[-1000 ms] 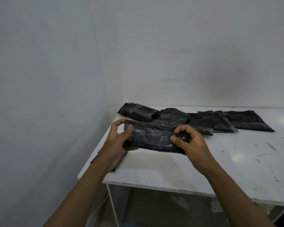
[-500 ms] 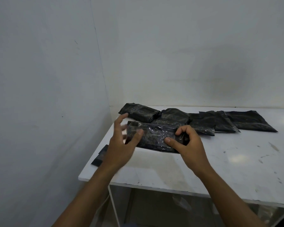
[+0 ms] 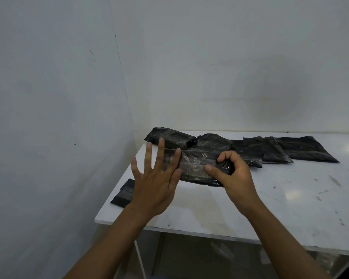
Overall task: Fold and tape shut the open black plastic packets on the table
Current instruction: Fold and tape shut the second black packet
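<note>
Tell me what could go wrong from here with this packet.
1. Only the right hand pinches the packet, at its right end. The left hand is spread open at the left end, so the fold there might spring back.
2. The small black piece lies at the edge of the table, beside the left forearm, and could get knocked off.

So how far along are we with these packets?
Two folded bundles at the back left look done, wrapped and glossy. In hand: the right hand grips a folded packet with clear tape across it; the open left hand is at its other end. Left: the flat packets lying unfolded at back right.
</note>
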